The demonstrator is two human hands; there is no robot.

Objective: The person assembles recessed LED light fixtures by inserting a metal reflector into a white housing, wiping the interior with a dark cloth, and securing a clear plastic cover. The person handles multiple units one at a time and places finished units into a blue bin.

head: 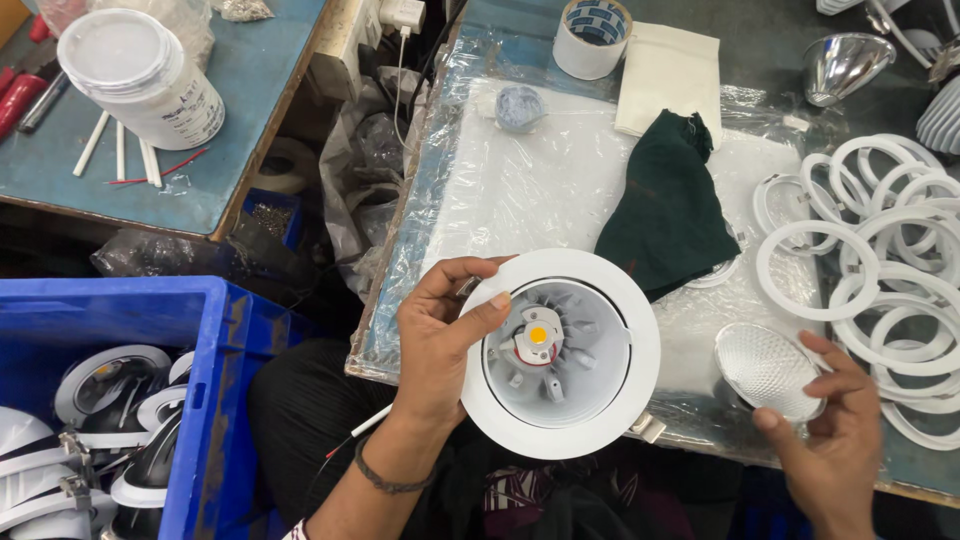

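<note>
My left hand point(440, 335) grips a round white downlight housing point(590, 420) by its left rim, thumb over the edge. Its open face points up, showing a small yellow LED chip point(538, 335) on a finned grey inside. My right hand point(835, 435) holds a faceted silver reflector cup point(765, 368) by its right edge, just to the right of the housing and low over the bench. A thin wire trails from under the housing toward my lap.
A pile of white plastic rings point(880, 270) lies at the right. A dark green cloth point(665, 205), a folded white cloth point(668, 75), a tape roll point(592, 38) and another shiny reflector point(845, 65) sit further back. A blue crate point(215, 380) of housings stands at the left, a white jar point(140, 75) beyond it.
</note>
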